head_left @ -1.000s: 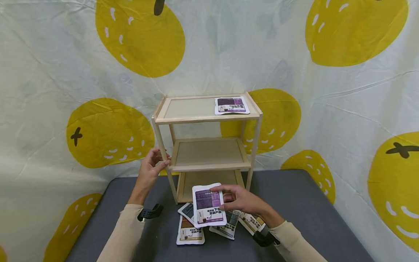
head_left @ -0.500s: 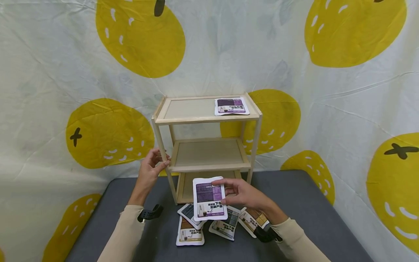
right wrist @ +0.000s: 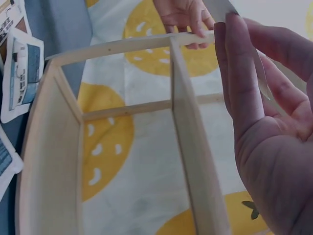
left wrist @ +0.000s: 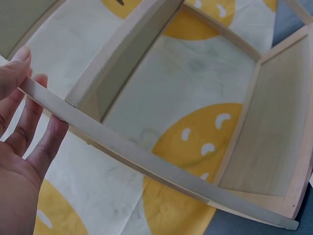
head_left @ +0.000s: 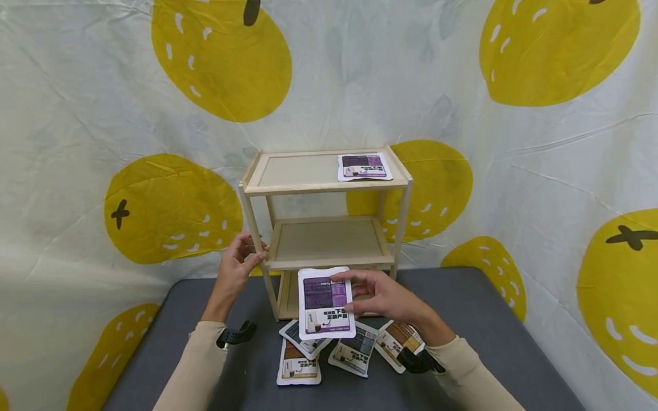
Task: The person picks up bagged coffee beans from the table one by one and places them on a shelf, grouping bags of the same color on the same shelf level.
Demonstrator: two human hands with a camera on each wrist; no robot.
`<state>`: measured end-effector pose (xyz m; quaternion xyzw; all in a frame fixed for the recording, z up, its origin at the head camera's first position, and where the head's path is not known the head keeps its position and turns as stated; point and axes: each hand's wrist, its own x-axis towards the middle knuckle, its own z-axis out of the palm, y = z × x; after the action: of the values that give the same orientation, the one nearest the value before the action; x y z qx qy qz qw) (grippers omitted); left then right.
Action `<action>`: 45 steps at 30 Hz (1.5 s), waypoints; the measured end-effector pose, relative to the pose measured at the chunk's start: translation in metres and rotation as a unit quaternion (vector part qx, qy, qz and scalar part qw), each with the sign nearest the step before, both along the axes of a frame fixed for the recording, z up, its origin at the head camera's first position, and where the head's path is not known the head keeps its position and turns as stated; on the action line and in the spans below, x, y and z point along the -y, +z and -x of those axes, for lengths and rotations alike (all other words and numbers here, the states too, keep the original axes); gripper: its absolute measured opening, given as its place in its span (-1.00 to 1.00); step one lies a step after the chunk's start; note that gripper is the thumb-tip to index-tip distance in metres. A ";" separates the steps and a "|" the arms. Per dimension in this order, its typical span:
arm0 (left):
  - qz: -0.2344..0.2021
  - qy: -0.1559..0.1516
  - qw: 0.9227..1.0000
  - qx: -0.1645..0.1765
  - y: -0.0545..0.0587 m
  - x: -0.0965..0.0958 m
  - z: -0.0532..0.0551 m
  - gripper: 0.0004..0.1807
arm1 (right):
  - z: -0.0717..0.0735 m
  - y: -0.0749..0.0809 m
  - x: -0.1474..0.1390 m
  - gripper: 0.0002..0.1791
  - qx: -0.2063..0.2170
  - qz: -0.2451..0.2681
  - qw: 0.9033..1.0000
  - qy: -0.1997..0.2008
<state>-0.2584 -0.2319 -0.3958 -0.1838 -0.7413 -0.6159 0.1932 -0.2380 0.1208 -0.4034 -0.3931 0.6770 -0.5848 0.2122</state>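
Note:
In the head view my left hand grips the left front post of a three-tier wooden shelf. The left wrist view shows that post between thumb and fingers of the left hand. My right hand pinches a purple-and-white packet by its right edge, in front of the bottom tier. Its printed side faces the head camera. In the right wrist view the right hand hides much of the packet. A like purple packet lies on the right of the top tier.
On the dark grey table, before the shelf, lie a brown packet, a blue-grey one overlapping it, a dark green-grey one and another brown one. A patterned cloth hangs behind the shelf.
My right hand has raised the purple packet away from the packets on the table, up toward the shelf's middle tier. The left hand keeps its place on the post.

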 end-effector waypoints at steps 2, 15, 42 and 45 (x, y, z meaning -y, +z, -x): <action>0.000 0.000 1.000 -0.001 0.000 0.000 0.000 -0.58 | -0.001 0.004 0.000 -0.37 -0.002 0.000 1.000 -0.003; -0.005 -0.001 1.000 0.002 0.000 -0.001 -0.001 -0.58 | 0.001 0.024 0.003 -0.33 0.005 0.025 1.000 -0.012; 0.007 0.001 1.000 -0.013 -0.020 0.009 0.018 -0.56 | 0.003 0.072 0.007 -0.35 -0.036 0.012 0.999 -0.034; 0.002 0.003 1.000 -0.011 -0.020 0.008 0.017 -0.56 | 0.003 0.078 0.008 -0.35 -0.048 0.012 0.998 -0.033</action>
<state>-0.2756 -0.2399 -0.4156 -0.1885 -0.7410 -0.6118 0.2029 -0.2408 0.1129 -0.3254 -0.4004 0.6919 -0.5803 0.1555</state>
